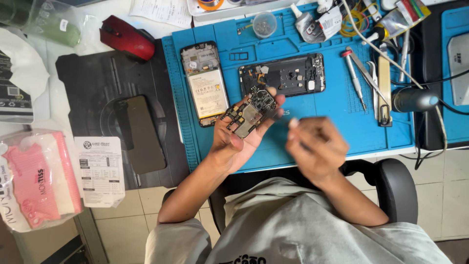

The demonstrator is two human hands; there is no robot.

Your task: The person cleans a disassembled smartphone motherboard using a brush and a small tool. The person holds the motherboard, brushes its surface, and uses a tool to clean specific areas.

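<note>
Above the near edge of the blue work mat (342,132), the left hand (234,139) holds a phone circuit board (249,113) flat across its upturned fingers, thumb pinching one side and fingertips curled over the far edge. Held this way, the board's component face is turned up to the camera, seemingly for close inspection. The board is thin, rigid and irregular in outline, with silvery metal shields and small dark parts.

The right hand (315,146) hangs just beside it, blurred; its fingers appear bunched together, but whether they pinch anything cannot be told.

On the mat behind the board lie an opened phone (204,83) with its pale battery exposed and a black phone frame (283,74), both face down and parallel (laid out within easy reach). A screwdriver (354,78) and tweezers (369,78) rest to the right, beside a dark handled tool (413,100) on a cable. A small clear round cup (264,24) stands at the mat's far edge.

Left of the mat, a glossy dark phone (141,134) rests on a black pad (88,83), near a red mouse (127,38) and a soft tissue pack (39,181).
</note>
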